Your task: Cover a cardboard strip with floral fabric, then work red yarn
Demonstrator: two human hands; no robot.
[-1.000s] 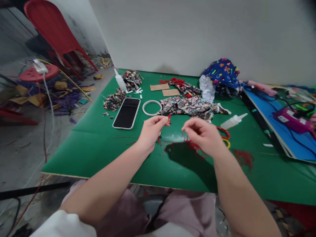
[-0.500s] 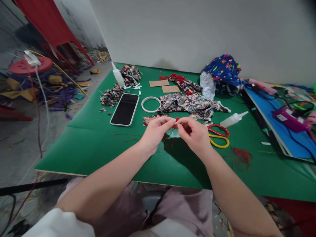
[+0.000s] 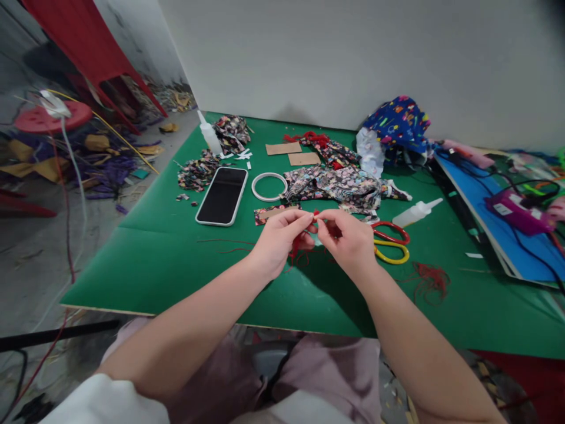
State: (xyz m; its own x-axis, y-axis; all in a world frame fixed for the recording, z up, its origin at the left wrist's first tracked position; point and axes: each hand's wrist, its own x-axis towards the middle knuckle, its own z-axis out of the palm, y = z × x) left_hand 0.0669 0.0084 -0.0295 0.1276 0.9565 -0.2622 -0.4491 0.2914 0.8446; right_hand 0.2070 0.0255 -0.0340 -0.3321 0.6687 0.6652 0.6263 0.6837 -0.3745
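Observation:
My left hand (image 3: 282,235) and my right hand (image 3: 346,238) meet above the green table, fingertips pinched together. Between them is red thread (image 3: 296,247), its strands hanging below my left fingers; a small red bit shows at the fingertips. Both hands are closed on it, though the exact shape is partly hidden by the fingers. Just behind my left hand lies a floral fabric strip (image 3: 261,215) with a tan card on it. Scissors with a red and a yellow handle (image 3: 397,253) lie beside my right hand. A loose bundle of red thread (image 3: 432,280) rests farther right.
A phone (image 3: 222,197), a white ring (image 3: 255,185) and floral fabric (image 3: 331,182) lie beyond my hands. Squeeze bottles (image 3: 408,216) are at right and back left. Tan cards (image 3: 282,149) lie at the back. A purple device (image 3: 518,211) with cables sits on blue folders.
Red strands now hang in a fuller bunch beneath my left fingers. Both hands keep nearly the same place and pinch. The view has shifted very slightly.

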